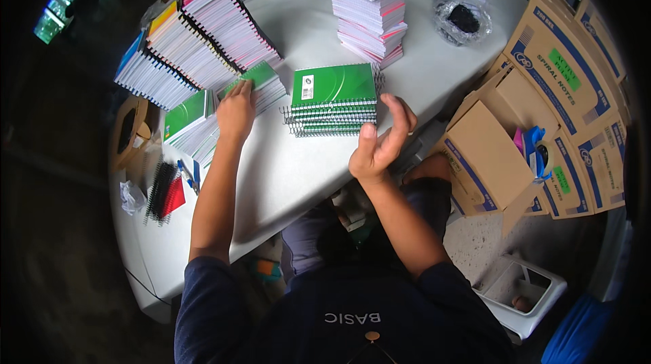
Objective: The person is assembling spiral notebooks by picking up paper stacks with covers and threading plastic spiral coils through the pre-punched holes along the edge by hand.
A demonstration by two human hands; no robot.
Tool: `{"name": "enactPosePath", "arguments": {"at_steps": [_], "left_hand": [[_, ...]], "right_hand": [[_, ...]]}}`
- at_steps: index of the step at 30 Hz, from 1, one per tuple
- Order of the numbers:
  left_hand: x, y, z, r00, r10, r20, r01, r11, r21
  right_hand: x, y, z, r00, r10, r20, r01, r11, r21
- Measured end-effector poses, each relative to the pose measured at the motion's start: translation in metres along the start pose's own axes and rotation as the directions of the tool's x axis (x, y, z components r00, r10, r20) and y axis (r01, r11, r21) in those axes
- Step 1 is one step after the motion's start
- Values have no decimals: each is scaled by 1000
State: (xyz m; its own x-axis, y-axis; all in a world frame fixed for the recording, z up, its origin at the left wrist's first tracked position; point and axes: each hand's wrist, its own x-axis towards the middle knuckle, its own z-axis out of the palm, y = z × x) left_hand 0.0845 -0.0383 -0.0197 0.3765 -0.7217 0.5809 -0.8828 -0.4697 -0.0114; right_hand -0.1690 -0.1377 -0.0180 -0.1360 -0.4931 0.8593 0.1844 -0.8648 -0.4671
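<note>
A short stack of green spiral notebooks [333, 84] lies on the white table [285, 174] in front of me, spirals facing me. My right hand [381, 140] hovers just below its right corner, palm up, fingers apart, holding nothing. My left hand [236, 110] rests flat on a green notebook [261, 78] at the top of a slanted row of green notebooks [186, 116] to the left of the stack.
Long fanned rows of spiral pads [196, 42] lie at the far left. A tall pile of white and pink pads [369, 4] stands behind. Cardboard boxes [556, 92] stand at the right, one open. Black binding spirals [163, 191] and a red cover lie near left.
</note>
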Motion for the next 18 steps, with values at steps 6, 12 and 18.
{"name": "enactPosePath", "arguments": {"at_steps": [6, 12, 18], "left_hand": [[-24, 49, -107, 983, -116, -144, 78, 966, -247], [-97, 81, -153, 987, 161, -20, -162, 971, -177], [-150, 58, -73, 826, -367, 428, 538, 285, -793]], "right_hand": [[22, -44, -1, 374, 591, 715, -911, 87, 404], [-2, -30, 18, 156, 294, 943, -986, -3, 164], [-59, -1, 32, 136, 107, 985, -909, 409, 81]]}}
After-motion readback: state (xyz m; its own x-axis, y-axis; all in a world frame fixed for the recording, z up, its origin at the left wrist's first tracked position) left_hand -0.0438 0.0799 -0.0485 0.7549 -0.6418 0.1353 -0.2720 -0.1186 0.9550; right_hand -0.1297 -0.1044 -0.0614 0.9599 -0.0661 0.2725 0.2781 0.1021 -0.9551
